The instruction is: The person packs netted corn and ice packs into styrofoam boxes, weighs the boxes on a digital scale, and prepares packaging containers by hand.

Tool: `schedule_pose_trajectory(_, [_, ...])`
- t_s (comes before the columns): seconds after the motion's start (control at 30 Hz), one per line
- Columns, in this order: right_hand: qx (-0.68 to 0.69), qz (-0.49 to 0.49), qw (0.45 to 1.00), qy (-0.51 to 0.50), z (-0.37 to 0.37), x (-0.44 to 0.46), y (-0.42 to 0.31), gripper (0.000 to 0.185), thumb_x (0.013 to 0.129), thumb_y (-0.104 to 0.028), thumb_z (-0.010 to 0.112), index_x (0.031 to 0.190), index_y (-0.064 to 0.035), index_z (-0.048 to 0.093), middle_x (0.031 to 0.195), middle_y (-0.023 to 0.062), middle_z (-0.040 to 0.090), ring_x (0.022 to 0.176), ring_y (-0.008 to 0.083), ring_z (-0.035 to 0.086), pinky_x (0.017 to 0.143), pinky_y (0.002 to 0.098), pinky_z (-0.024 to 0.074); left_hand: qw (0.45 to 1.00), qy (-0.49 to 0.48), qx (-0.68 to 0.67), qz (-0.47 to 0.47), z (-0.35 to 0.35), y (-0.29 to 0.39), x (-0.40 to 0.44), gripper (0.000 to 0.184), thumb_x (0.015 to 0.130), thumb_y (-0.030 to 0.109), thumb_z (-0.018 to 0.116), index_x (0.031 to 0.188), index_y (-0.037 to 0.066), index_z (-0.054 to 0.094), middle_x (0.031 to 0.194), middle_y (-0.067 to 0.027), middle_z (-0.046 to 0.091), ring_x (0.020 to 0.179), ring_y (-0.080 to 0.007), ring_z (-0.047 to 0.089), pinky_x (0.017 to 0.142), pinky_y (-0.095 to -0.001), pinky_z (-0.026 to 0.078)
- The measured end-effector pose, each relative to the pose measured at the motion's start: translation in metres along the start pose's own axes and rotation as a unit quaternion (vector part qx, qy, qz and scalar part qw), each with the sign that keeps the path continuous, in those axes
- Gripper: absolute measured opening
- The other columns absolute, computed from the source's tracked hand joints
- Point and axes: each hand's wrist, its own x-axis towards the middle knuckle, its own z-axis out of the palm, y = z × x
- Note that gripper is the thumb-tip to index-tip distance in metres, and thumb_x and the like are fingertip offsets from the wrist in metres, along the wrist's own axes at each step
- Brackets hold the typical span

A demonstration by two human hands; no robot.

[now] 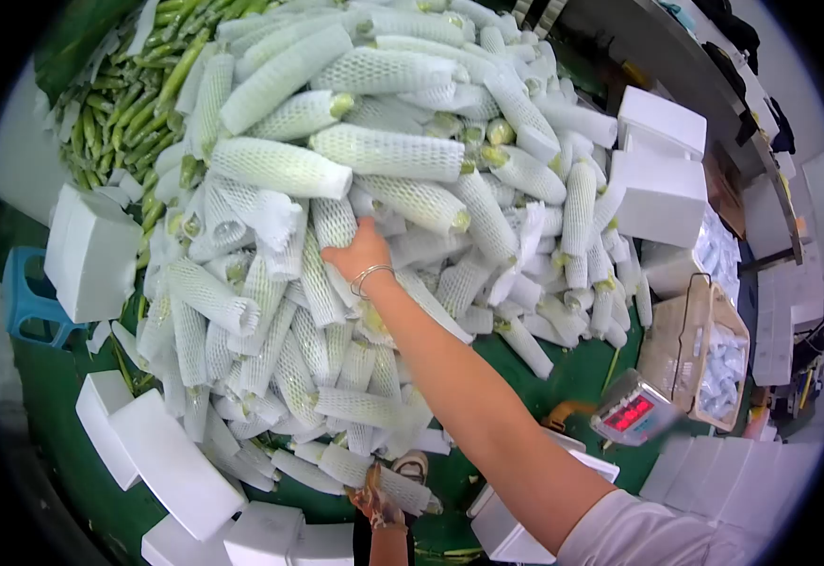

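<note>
A large heap of vegetables in white foam netting (388, 151) fills the middle, some with green-yellow ends showing. My right hand (362, 257), with a bracelet at the wrist, reaches into the heap. Its thumb and fingers are around a netted vegetable (334, 224); some fingertips are hidden. Low in the view, my left hand (376, 500) is closed around another netted vegetable (374, 478) at the heap's near edge.
Bare green stalks (134, 118) lie at the upper left. A blue stool (30, 297) and white foam boxes (91, 255) stand left. At right are more foam boxes (662, 184), a crate (681, 354) of plastic-wrapped things and a scale with red digits (634, 410).
</note>
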Motion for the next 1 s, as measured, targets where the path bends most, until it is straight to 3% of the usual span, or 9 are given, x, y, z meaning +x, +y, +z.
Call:
schedule_pose_trajectory(0.13, [0.163,0.071,0.980,-0.089,-0.046,-0.107,0.051,0.072,0.065,-0.025,0.075,0.121,0.0080,0.043,0.110,0.0204,0.058,0.104,0.0264,0.056,0.089,0.0328,0.0435,0.996,-0.074,-0.013,-0.041,0.030,0.044,-0.025,0.043,0.077,0.012,0.066,0.116,0.000,0.050,0.109,-0.0128,0.055,0.096,-0.0262,0.054,0.083,-0.0391,0.047])
schedule_pose_trajectory(0.2, [0.081,0.059,0.986,-0.137,-0.097,-0.220,0.071,0.074,0.064,-0.025,0.075,0.125,0.0026,0.043,0.112,0.0178,0.058,0.105,0.0255,0.056,0.090,0.0329,0.0428,0.995,-0.101,0.002,0.013,0.017,0.018,-0.013,0.029,0.081,0.018,0.062,0.106,0.002,0.060,0.112,-0.0108,0.055,0.101,-0.0250,0.053,0.087,-0.0417,0.045])
schedule_pose_trajectory(0.3, [-0.040,0.226,0.940,-0.251,-0.170,-0.385,0.163,0.077,0.061,-0.028,0.076,0.125,0.0013,0.046,0.118,0.0200,0.055,0.113,0.0302,0.053,0.098,0.0375,0.0387,0.988,-0.122,0.061,-0.076,0.026,0.023,-0.030,0.021,0.078,0.006,0.064,0.097,-0.005,0.063,0.101,-0.0151,0.061,0.089,-0.0235,0.059,0.080,-0.0321,0.049])
schedule_pose_trajectory(0.33, [-0.047,0.299,0.916,-0.263,-0.197,-0.446,0.193,0.078,0.060,-0.030,0.076,0.125,0.0018,0.047,0.120,0.0212,0.055,0.114,0.0329,0.052,0.099,0.0389,0.0379,0.952,-0.224,0.201,0.062,-0.006,-0.020,-0.011,0.042,0.092,0.025,0.048,0.119,-0.008,0.050,0.115,-0.0183,0.058,0.100,-0.0274,0.057,0.091,-0.0337,0.046])
schedule_pose_trajectory(0.47, [-0.392,0.071,0.827,-0.396,-0.291,-0.580,0.254,0.050,0.062,-0.016,0.068,0.108,-0.0085,0.051,0.101,0.0070,0.055,0.101,0.0231,0.052,0.086,0.0361,0.0390,0.959,-0.181,0.197,-0.098,0.033,0.006,-0.064,0.047,0.079,0.018,0.065,0.117,-0.005,0.049,0.105,-0.0189,0.059,0.084,-0.0249,0.060,0.077,-0.0370,0.052])
schedule_pose_trajectory(0.5, [-0.428,-0.018,0.802,-0.415,-0.292,-0.582,0.272,0.042,0.063,-0.014,0.066,0.103,-0.0109,0.051,0.096,0.0045,0.053,0.099,0.0199,0.051,0.084,0.0349,0.0373,0.922,-0.295,0.251,0.012,0.004,-0.019,-0.042,0.030,0.088,0.023,0.055,0.106,0.000,0.063,0.107,-0.0116,0.061,0.089,-0.0227,0.060,0.074,-0.0319,0.049])
schedule_pose_trajectory(0.7, [-0.535,-0.295,0.738,-0.287,-0.285,-0.547,0.374,0.029,0.075,-0.015,0.057,0.103,-0.0098,0.054,0.109,0.0054,0.054,0.111,0.0246,0.047,0.099,0.0412,0.0322,0.914,-0.278,0.294,0.010,0.011,-0.049,-0.111,0.029,0.084,0.022,0.062,0.102,-0.001,0.061,0.099,-0.0103,0.062,0.082,-0.0194,0.061,0.070,-0.0323,0.050])
schedule_pose_trajectory(0.8, [-0.457,-0.163,0.866,-0.123,-0.274,-0.564,0.353,0.034,0.075,-0.015,0.056,0.108,-0.0068,0.053,0.115,0.0090,0.054,0.117,0.0290,0.044,0.103,0.0438,0.0299,0.921,-0.269,0.281,-0.004,-0.002,-0.070,-0.108,0.047,0.075,0.012,0.071,0.114,-0.003,0.050,0.094,-0.0112,0.060,0.077,-0.0197,0.059,0.068,-0.0317,0.048])
schedule_pose_trajectory(1.0, [-0.277,0.059,0.935,-0.215,-0.252,-0.708,0.300,0.034,0.070,-0.016,0.060,0.102,-0.0036,0.056,0.106,0.0135,0.054,0.103,0.0275,0.049,0.088,0.0386,0.0398,0.912,-0.276,0.303,-0.001,0.013,-0.056,-0.132,0.043,0.078,0.009,0.066,0.117,-0.003,0.050,0.102,-0.0139,0.057,0.088,-0.0251,0.058,0.076,-0.0349,0.049])
